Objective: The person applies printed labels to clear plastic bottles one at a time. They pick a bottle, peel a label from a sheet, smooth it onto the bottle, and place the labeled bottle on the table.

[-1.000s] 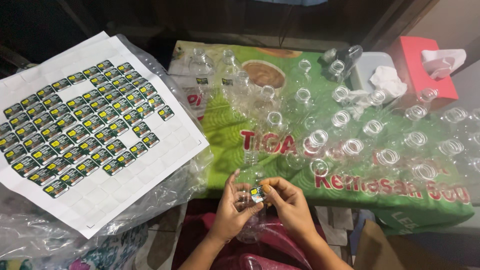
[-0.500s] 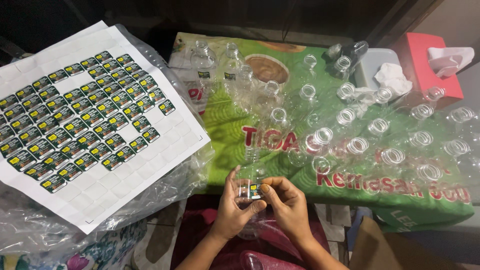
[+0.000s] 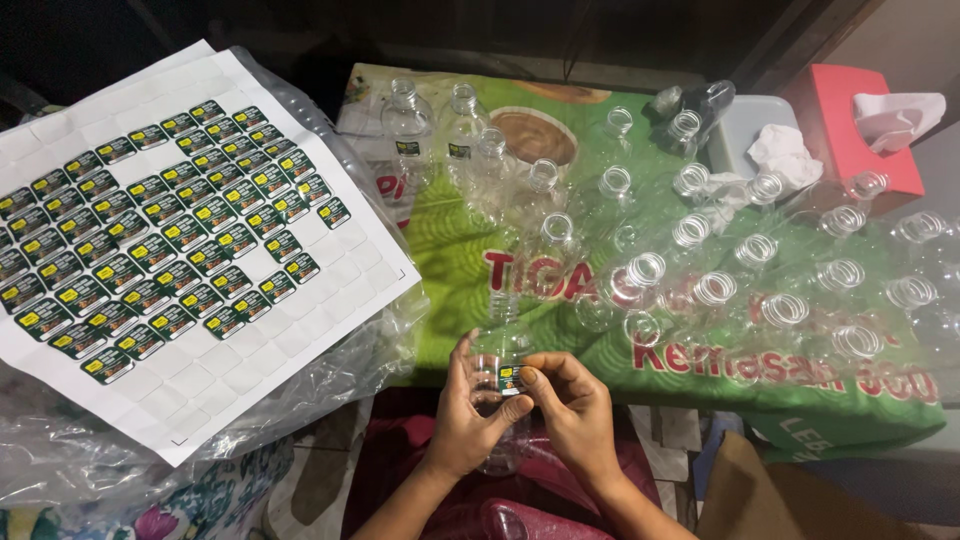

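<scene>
My left hand [image 3: 465,415] cradles a clear plastic bottle [image 3: 498,400]. My right hand [image 3: 575,410] pinches a small label [image 3: 507,377] against it; sticker sheet [image 3: 170,240] lies left.

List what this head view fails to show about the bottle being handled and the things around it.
- Clear bottle: lower body hidden behind the left hand and right hand.
- Small label on it: print too small to make out.
- Sticker sheet: left part cut off by the frame edge.
- Empty bottles at right: the row runs past the right edge; its full count cannot be told.
</scene>
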